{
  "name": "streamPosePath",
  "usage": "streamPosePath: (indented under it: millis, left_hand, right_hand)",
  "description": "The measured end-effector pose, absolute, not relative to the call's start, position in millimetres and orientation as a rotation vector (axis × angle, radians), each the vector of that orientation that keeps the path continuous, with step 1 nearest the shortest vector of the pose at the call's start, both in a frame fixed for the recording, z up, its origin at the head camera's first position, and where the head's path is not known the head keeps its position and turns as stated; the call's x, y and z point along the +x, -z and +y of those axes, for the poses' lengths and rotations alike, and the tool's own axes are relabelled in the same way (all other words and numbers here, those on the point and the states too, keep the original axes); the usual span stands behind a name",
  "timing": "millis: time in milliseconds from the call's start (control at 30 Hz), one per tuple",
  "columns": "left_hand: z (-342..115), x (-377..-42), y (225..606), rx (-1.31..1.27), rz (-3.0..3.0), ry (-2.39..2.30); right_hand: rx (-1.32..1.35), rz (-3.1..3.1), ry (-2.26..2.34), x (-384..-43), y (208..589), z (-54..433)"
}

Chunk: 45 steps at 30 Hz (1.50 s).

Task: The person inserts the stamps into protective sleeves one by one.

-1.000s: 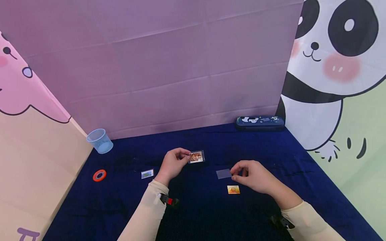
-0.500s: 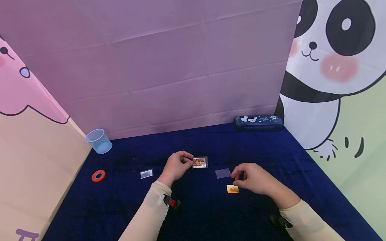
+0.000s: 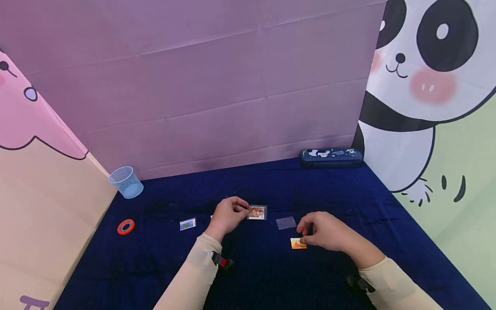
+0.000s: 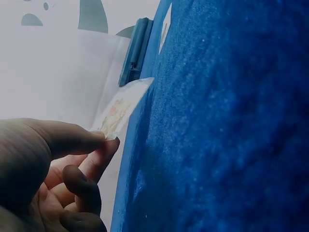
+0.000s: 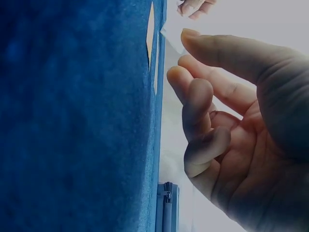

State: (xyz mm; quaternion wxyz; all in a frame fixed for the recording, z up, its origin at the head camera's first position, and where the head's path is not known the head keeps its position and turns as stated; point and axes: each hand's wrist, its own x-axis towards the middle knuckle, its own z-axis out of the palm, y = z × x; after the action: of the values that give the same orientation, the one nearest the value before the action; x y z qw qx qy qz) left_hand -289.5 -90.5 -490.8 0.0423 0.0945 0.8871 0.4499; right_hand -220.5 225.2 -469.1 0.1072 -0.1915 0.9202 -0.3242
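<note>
My left hand [image 3: 227, 216] pinches the left edge of a clear sleeve with a small brown stamp-like picture [image 3: 256, 212] inside. In the left wrist view that sleeved picture [image 4: 118, 108] tilts up from between thumb and finger. My right hand [image 3: 327, 230] hovers with fingers loosely bent, thumb and forefinger apart and nothing between them, as the right wrist view shows. Beside its fingertips lies a clear sleeve [image 3: 286, 223]. A yellow-orange picture [image 3: 297, 243] lies under its thumb, partly covered from view; touching or not, I cannot tell.
Left of my left hand lies another small picture [image 3: 187, 224] with a white border. An orange-red ring [image 3: 125, 227] and a light-blue cup [image 3: 127, 182] are at far left. A dark-blue panda case [image 3: 331, 158] stands at the back right. Blue cloth [image 3: 248, 275] covers the table.
My left hand has moved down and slightly right with the sleeved picture. My right hand has shifted slightly toward the yellow-orange picture. A pale edge now shows left of my left hand.
</note>
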Motion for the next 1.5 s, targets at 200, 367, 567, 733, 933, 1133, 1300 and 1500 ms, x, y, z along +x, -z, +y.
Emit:
streamPosePath:
  millis: [200, 367, 567, 733, 933, 1133, 1300, 1500]
  left_hand:
    - [-91.0, -288.9, 491.6, 0.269, 2.706, -1.346]
    - [-91.3, -288.9, 493.6, 0.269, 2.714, -1.317]
    - [-91.1, -289.8, 495.5, 0.270, 2.756, -1.249]
    - [-90.5, -289.7, 496.1, 0.272, 2.778, -1.206]
    - [-90.0, -289.8, 496.1, 0.268, 2.780, -1.177]
    - [-89.9, -289.3, 495.8, 0.284, 2.792, -1.153]
    - [-90.1, -289.3, 496.1, 0.290, 2.804, -1.136]
    - [-90.1, -288.6, 495.0, 0.286, 2.810, -1.114]
  right_hand:
    - [-0.609, 2.673, 0.908, -219.0, 471.6, 224.9]
    - [-0.652, 2.679, 0.870, -218.2, 472.4, 224.7]
    - [-0.633, 2.706, 0.839, -217.4, 471.2, 224.4]
    - [-0.622, 2.725, 0.806, -217.0, 471.3, 223.9]
    - [-0.621, 2.739, 0.786, -217.7, 474.9, 223.5]
    - [-0.620, 2.737, 0.771, -217.0, 475.4, 222.3]
    - [-0.631, 2.734, 0.777, -216.5, 475.6, 223.0]
    - [-0.626, 2.732, 0.781, -217.1, 477.2, 223.7]
